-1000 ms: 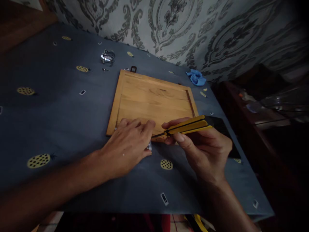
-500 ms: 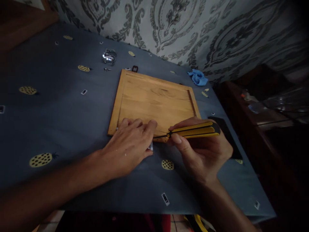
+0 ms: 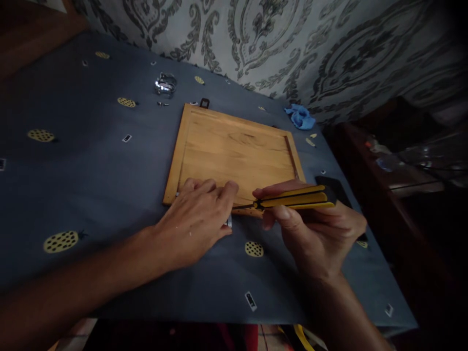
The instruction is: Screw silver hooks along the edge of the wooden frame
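Observation:
A wooden cabinet door [image 3: 234, 146] with a raised frame lies on the table. My left hand [image 3: 199, 217] is closed over its near edge, fingers on top and thumb at the side. By that thumb a bit of a metal piece [image 3: 228, 222] shows; the rest is hidden by the hand. My right hand [image 3: 314, 229] grips a yellow and black screwdriver [image 3: 292, 199] held nearly level. Its thin shaft points left along the door's near edge, and its tip is hidden behind my left fingers. Small dark holes mark that edge beside the shaft.
Shiny metal hinges [image 3: 165, 85] and a small screw [image 3: 163, 104] lie at the back left. A crumpled blue cloth [image 3: 300, 117] sits at the back right, and a flat black object [image 3: 334, 187] lies behind my right hand. Patterned fabric [image 3: 252, 39] hangs along the table's back edge.
My right hand has shifted slightly to the right and its fingers have opened and turned a little about the screwdriver's handle. The handle has rotated. My left hand and the door stay put.

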{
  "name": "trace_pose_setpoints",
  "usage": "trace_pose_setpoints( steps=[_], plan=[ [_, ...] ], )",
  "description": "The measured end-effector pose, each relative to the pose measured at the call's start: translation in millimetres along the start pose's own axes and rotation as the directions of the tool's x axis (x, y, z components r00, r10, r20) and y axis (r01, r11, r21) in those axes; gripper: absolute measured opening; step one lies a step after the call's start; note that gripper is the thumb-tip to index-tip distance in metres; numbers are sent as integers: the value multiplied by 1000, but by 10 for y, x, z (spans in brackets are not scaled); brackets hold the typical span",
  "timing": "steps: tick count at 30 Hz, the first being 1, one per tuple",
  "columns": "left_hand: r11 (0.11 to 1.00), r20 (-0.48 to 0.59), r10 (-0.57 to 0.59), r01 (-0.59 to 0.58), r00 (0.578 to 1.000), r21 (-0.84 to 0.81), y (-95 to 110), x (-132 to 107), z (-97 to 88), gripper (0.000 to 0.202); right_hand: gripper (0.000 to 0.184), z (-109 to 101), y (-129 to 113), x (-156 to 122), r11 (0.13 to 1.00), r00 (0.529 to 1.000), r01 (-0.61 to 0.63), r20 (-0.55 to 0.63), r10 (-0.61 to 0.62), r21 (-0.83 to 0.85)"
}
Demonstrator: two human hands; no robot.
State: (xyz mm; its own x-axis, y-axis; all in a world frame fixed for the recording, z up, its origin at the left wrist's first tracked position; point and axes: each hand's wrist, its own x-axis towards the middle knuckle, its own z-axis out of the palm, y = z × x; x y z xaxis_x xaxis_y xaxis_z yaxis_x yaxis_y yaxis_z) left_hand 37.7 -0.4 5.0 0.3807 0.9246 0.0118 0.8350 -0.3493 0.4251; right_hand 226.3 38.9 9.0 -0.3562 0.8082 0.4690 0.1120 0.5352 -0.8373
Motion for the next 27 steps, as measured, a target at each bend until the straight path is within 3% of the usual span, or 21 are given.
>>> trace_pose_setpoints(
  steps=[5, 16, 19, 22, 24, 27],
  plan=[
    [1000, -9, 3, -3, 1000, 11, -6, -1, 13, 50, 8, 32, 10, 12, 992, 995, 90, -37, -93, -86],
    [1000, -42, 15, -15, 999, 14, -25, -20, 38, 48, 6, 80, -6, 11, 972, 983, 159, -67, -173, -174],
    [1000, -42, 23, -22, 999, 20, -27, -26, 38, 49, 6, 116, -35, 7, 975, 955, 158, -229, -191, -154],
    [999, -57, 36, -35, 998, 26, -32, -31, 50, 50, 17, 137, -59, 16, 983, 887, 138, -428, -176, -118],
    [999, -62, 41, -39, 997, 30, -35, -30, 56, 50, 17, 125, -57, 20, 983, 894, 143, -411, -179, -116],
    [999, -59, 36, -34, 998, 30, -35, -22, 51, 50, 9, 88, -31, 6, 982, 944, 110, -292, -152, -154]
  ],
)
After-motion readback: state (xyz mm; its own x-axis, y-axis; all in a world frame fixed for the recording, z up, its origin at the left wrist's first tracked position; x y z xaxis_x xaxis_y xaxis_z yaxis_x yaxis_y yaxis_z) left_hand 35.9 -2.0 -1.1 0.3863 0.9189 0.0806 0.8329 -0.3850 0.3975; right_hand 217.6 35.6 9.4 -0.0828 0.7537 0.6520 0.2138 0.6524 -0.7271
